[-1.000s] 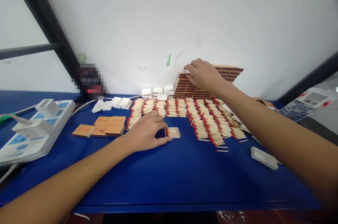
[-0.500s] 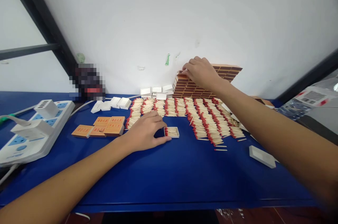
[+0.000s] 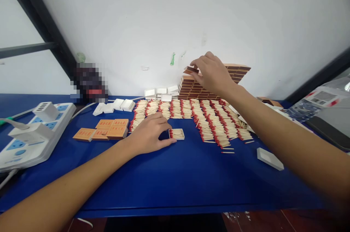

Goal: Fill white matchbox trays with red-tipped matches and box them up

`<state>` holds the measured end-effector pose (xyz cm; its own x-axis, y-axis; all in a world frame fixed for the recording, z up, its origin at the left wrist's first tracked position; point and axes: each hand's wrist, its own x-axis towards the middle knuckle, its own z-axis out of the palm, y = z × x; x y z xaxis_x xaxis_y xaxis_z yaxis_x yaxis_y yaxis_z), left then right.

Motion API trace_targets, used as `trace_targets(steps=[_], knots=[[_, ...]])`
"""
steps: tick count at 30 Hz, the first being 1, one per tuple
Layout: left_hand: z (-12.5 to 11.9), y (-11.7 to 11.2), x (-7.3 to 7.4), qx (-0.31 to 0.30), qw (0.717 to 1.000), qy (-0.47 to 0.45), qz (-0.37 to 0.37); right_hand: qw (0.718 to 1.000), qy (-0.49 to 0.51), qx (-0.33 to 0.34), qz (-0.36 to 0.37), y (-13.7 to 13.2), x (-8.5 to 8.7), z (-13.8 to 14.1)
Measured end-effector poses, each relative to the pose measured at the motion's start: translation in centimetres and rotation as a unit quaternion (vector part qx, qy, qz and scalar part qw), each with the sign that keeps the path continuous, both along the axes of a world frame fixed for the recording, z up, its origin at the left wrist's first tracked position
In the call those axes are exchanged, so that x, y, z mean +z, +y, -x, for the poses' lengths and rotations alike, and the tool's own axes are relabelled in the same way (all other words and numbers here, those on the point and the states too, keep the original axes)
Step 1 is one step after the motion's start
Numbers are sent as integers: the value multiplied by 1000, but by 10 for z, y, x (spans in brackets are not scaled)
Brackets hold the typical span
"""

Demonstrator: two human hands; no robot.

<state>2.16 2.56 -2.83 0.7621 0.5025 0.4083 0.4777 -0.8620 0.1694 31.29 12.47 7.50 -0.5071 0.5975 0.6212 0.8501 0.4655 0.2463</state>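
Where the left forearm (image 3: 68, 192) crosses the near edge of the blue table (image 3: 175, 184), it angles in toward the middle. The left hand (image 3: 149, 135) rests knuckles-up on the top with its fingers curled, and thumb and fingertips pinch the left end of a tray (image 3: 177, 134). That tray lies flat on the table just right of the hand. It is packed full, red heads at its left end, and sits a little short of the loose matches (image 3: 207, 121). Off to the right, well apart from it, a white spare tray (image 3: 269, 158) lies beside the right forearm (image 3: 287, 141). At the left edge sits a white power strip (image 3: 32, 133) with plugs in it. Between it and the left hand lies a cluster of orange boxes (image 3: 105, 130). Beyond the hand, the matches are laid in rows across the table, with a few strays at the near right corner of the spread. Behind them, empty trays (image 3: 120, 105) lie in two white groups near the wall (image 3: 175, 17). Farther back, a stack (image 3: 195, 90) of brown sleeves stands against that wall. The right hand (image 3: 214, 73) hovers at its upper left, fingers closed on one sleeve (image 3: 190, 69) held just above the stack's top. A pixelated dark thing (image 3: 89, 82) stands by the wall to the left.
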Motion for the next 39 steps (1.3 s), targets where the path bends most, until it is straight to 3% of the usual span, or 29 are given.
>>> trace_targets(steps=[2, 5, 8, 12, 21, 31, 39], knots=[[0, 0, 2, 10, 1000, 2, -7, 999, 30, 45, 0, -40, -7, 5], [1, 1, 6, 25, 999, 0, -24, 992, 34, 96, 79, -95, -34, 9], [4, 5, 7, 41, 999, 4, -31, 976, 41, 127, 170, -121, -66, 6], [4, 7, 7, 44, 998, 10, -33, 948, 78, 151, 271, -123, -86, 1], [3, 6, 9, 29, 999, 14, 1, 922, 123, 122, 347, -121, -93, -2], [6, 14, 7, 17, 998, -37, 58, 918, 183, 152, 318, -119, -98, 0], [5, 14, 7, 23, 995, -84, 58, 916, 231, 157, 286, -121, -98, 2]])
